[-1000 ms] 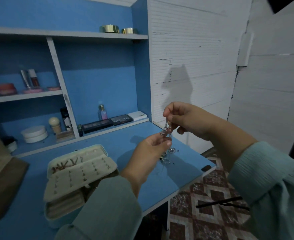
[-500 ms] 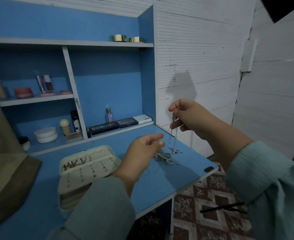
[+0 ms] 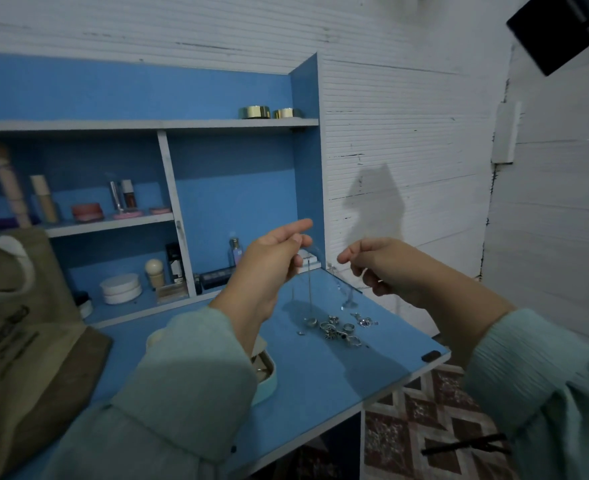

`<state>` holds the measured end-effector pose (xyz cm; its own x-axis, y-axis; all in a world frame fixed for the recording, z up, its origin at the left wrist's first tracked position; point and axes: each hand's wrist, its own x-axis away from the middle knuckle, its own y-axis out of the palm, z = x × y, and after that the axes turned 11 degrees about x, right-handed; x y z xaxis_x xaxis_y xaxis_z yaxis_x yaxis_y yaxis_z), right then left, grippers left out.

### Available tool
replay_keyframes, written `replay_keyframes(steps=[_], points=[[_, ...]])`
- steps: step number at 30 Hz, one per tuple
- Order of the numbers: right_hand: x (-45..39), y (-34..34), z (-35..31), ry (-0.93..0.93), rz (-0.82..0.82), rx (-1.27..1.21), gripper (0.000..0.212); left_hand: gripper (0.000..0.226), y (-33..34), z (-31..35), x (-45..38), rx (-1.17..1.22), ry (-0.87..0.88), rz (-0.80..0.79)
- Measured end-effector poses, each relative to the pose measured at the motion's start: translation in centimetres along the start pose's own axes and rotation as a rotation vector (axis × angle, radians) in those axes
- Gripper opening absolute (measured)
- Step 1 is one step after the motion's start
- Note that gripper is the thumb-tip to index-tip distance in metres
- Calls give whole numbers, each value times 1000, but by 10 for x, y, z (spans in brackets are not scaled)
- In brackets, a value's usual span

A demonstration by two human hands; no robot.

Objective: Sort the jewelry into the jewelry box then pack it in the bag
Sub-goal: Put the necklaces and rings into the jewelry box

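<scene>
Above a blue surface point(image 3: 321, 368), the left hand point(image 3: 269, 261) and right hand point(image 3: 386, 268) each pinch a thin chain point(image 3: 309, 289), their grips narrow; rings point(image 3: 338, 329) lie below, right of the jewelry box point(image 3: 267, 375).

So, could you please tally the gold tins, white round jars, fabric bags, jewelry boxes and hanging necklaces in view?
Gold tins: 2
White round jar: 1
Fabric bag: 1
Jewelry box: 1
Necklace: 1
Total: 6
</scene>
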<state>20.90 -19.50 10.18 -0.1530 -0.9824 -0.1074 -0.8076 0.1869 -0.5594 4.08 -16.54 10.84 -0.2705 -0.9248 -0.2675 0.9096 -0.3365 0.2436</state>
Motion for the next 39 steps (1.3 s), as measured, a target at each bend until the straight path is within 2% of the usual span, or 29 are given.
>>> replay_keyframes(steps=[6,10,14,20,26,28,35,39], points=[[7,-4,-6,7,-111,90,19,29,8,31,-6,73,-39,-89],[9,-6,-12,98,-192,-102,17,29,13,43,-7,27,-31,-127],[9,-2,-14,177,-204,-230,17,28,17,50,-7,-12,4,-146],[8,3,-23,71,-184,-216,24,28,22,54,-12,-108,-3,-177],[0,12,-30,-31,-117,-189,6,27,21,59,-17,-77,-13,-221],[-2,18,-27,-34,-112,-155,9,27,17,60,-18,-66,-11,-230],[-4,33,-10,-34,-141,-212,9,28,3,66,-27,-18,18,-182],[-4,33,-3,-9,-130,-300,8,30,-8,67,-35,80,46,-77]])
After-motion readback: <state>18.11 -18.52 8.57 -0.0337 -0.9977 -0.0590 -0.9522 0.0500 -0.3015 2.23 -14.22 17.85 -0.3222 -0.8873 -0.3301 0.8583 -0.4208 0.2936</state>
